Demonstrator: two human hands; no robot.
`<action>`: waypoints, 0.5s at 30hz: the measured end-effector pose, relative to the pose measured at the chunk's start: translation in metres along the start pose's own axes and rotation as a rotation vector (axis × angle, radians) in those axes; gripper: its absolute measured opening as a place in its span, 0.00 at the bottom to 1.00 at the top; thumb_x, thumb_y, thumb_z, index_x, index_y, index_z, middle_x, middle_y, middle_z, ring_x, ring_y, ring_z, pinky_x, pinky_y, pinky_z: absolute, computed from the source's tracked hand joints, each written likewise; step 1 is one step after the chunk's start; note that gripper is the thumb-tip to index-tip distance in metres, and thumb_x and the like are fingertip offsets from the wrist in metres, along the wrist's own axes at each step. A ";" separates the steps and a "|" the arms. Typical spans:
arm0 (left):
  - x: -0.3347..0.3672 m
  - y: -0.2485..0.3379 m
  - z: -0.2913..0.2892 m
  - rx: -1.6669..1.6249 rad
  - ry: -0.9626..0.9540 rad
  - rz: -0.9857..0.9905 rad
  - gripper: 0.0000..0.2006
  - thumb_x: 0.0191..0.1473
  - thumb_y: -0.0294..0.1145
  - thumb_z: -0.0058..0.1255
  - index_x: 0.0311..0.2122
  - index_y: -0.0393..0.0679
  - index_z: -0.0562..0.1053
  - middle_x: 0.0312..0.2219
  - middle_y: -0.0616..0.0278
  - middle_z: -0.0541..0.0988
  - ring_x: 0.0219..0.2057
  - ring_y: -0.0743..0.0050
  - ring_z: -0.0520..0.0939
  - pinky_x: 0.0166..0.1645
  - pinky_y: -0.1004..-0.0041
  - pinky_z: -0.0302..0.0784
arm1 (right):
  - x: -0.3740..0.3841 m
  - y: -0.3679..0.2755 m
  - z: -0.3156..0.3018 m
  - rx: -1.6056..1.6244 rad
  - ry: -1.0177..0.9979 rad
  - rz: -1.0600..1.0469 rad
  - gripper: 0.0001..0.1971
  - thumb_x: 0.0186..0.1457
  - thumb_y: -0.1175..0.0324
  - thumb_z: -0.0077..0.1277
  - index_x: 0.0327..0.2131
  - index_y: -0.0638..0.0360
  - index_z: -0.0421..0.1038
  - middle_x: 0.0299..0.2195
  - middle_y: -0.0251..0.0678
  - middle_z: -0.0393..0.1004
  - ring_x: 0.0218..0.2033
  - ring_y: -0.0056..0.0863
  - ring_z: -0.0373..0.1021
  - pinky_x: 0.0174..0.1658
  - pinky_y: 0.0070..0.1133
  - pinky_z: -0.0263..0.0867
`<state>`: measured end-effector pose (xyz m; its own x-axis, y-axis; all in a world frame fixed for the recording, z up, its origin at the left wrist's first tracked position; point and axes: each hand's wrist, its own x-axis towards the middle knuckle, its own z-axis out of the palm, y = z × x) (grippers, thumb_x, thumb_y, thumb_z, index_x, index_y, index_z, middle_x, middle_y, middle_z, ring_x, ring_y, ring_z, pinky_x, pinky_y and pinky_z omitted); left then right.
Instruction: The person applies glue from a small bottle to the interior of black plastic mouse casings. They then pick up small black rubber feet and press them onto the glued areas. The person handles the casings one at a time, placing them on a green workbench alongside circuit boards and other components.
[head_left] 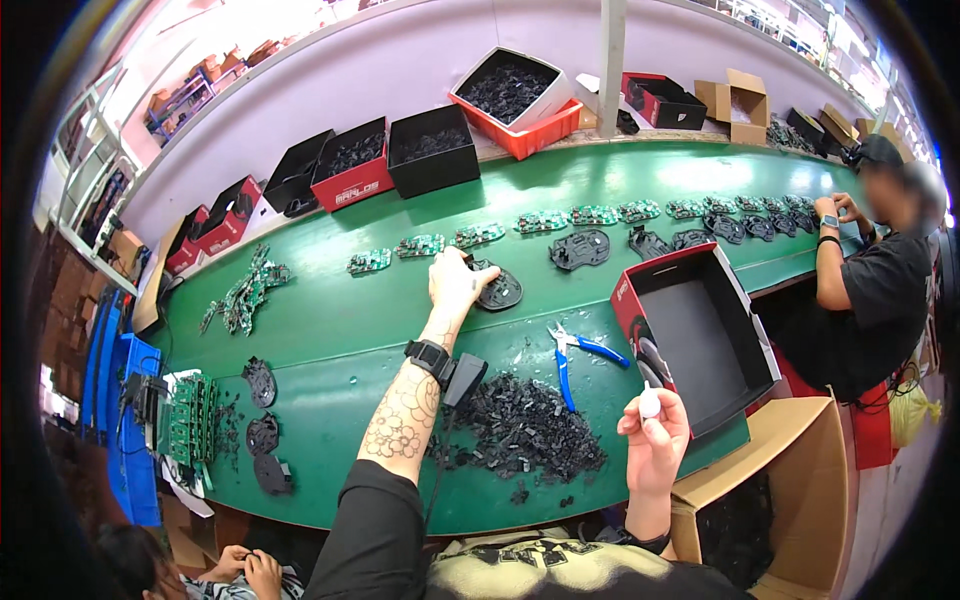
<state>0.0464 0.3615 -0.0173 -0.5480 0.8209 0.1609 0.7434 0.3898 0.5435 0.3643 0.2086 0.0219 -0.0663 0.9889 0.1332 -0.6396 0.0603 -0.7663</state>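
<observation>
My left hand (455, 285) reaches out over the green table, its thumb and fingers closed on the upper left edge of a black oval plastic mouse shell (503, 291). That shell lies just below a row of green circuit boards (480, 234). Nearer to me, my right hand (658, 440) is raised in front of an open box and pinches a small white dropper bottle (649, 404), thin tip upward. More black mouse shells (580, 250) lie to the right of my left hand. Blue-handled cutters (564, 370) rest opened between my hands.
A heap of small black plastic pieces (530, 430) covers the near middle. The red-and-black box (695, 320) and a cardboard carton (800, 480) stand at right. Loose boards (247, 290) and stacked boards (190, 418) sit left. Part bins (435, 150) line the back. A co-worker (880, 270) works far right.
</observation>
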 end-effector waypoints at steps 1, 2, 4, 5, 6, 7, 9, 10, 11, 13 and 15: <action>0.002 -0.001 0.002 0.035 -0.002 0.004 0.34 0.31 0.54 0.65 0.39 0.38 0.70 0.38 0.48 0.74 0.41 0.52 0.77 0.46 0.63 0.73 | 0.000 0.000 0.000 -0.002 0.000 -0.004 0.17 0.48 0.72 0.50 0.42 0.66 0.64 0.32 0.43 0.73 0.29 0.24 0.70 0.34 0.21 0.68; 0.004 -0.003 0.004 0.071 -0.004 0.008 0.35 0.31 0.56 0.64 0.40 0.38 0.70 0.37 0.48 0.74 0.40 0.52 0.77 0.45 0.64 0.73 | 0.000 -0.001 0.001 -0.004 -0.005 -0.003 0.17 0.48 0.72 0.51 0.42 0.65 0.64 0.33 0.43 0.73 0.29 0.24 0.70 0.34 0.21 0.68; 0.005 0.002 0.003 0.139 -0.032 -0.005 0.37 0.31 0.59 0.63 0.41 0.37 0.69 0.37 0.47 0.75 0.40 0.52 0.78 0.45 0.64 0.74 | -0.001 -0.001 0.002 -0.005 -0.008 0.001 0.16 0.48 0.72 0.51 0.42 0.65 0.64 0.32 0.43 0.73 0.29 0.24 0.70 0.34 0.21 0.68; 0.004 0.010 0.001 0.172 -0.057 -0.023 0.38 0.32 0.60 0.62 0.41 0.37 0.69 0.37 0.46 0.75 0.40 0.52 0.78 0.45 0.63 0.74 | -0.001 -0.001 0.003 -0.007 -0.009 0.000 0.16 0.48 0.72 0.51 0.42 0.65 0.65 0.32 0.43 0.73 0.29 0.24 0.70 0.34 0.21 0.68; 0.003 0.017 0.002 0.204 -0.082 -0.040 0.39 0.32 0.61 0.61 0.42 0.36 0.69 0.37 0.46 0.75 0.41 0.52 0.78 0.45 0.63 0.75 | -0.002 -0.001 0.003 -0.007 -0.005 0.000 0.16 0.48 0.72 0.51 0.42 0.65 0.65 0.32 0.43 0.73 0.29 0.24 0.70 0.34 0.21 0.68; 0.005 0.020 0.003 0.215 -0.079 -0.034 0.39 0.33 0.62 0.60 0.42 0.36 0.68 0.37 0.46 0.75 0.41 0.52 0.78 0.44 0.63 0.75 | -0.002 -0.002 0.004 -0.003 -0.006 -0.001 0.16 0.48 0.72 0.51 0.42 0.66 0.65 0.32 0.43 0.73 0.29 0.24 0.70 0.34 0.21 0.68; 0.007 0.025 0.008 0.236 -0.072 -0.020 0.41 0.33 0.63 0.59 0.44 0.35 0.67 0.38 0.45 0.75 0.41 0.52 0.78 0.44 0.62 0.75 | -0.002 -0.003 0.005 -0.002 -0.009 -0.007 0.16 0.48 0.72 0.51 0.42 0.66 0.65 0.32 0.43 0.73 0.29 0.24 0.70 0.34 0.21 0.68; 0.009 0.030 0.011 0.246 -0.074 -0.027 0.41 0.33 0.63 0.59 0.45 0.36 0.67 0.38 0.45 0.75 0.41 0.52 0.79 0.43 0.62 0.76 | -0.002 -0.004 0.004 0.000 -0.014 -0.014 0.16 0.48 0.72 0.51 0.42 0.66 0.65 0.32 0.43 0.73 0.29 0.24 0.70 0.34 0.21 0.68; 0.009 0.037 0.011 0.223 -0.105 -0.038 0.41 0.34 0.64 0.58 0.45 0.36 0.66 0.38 0.45 0.75 0.40 0.52 0.79 0.43 0.62 0.76 | -0.002 -0.004 0.004 0.002 -0.019 -0.023 0.16 0.48 0.72 0.51 0.42 0.66 0.65 0.32 0.43 0.73 0.29 0.24 0.70 0.34 0.21 0.68; 0.013 0.046 0.023 0.188 -0.055 0.017 0.41 0.35 0.63 0.58 0.46 0.36 0.66 0.38 0.45 0.76 0.40 0.53 0.79 0.43 0.63 0.76 | -0.001 -0.006 0.004 -0.006 -0.017 -0.029 0.16 0.48 0.72 0.50 0.42 0.66 0.65 0.32 0.43 0.73 0.29 0.24 0.69 0.34 0.21 0.68; 0.012 0.056 0.029 0.155 -0.065 0.012 0.41 0.35 0.61 0.58 0.47 0.36 0.65 0.39 0.44 0.75 0.41 0.52 0.79 0.43 0.62 0.75 | -0.002 -0.007 0.005 -0.015 -0.020 -0.037 0.16 0.48 0.72 0.50 0.42 0.66 0.64 0.32 0.43 0.73 0.29 0.24 0.69 0.34 0.21 0.68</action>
<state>0.0922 0.4052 -0.0089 -0.5166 0.8492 0.1097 0.8025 0.4356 0.4077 0.3655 0.2056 0.0305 -0.0584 0.9829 0.1745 -0.6306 0.0991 -0.7698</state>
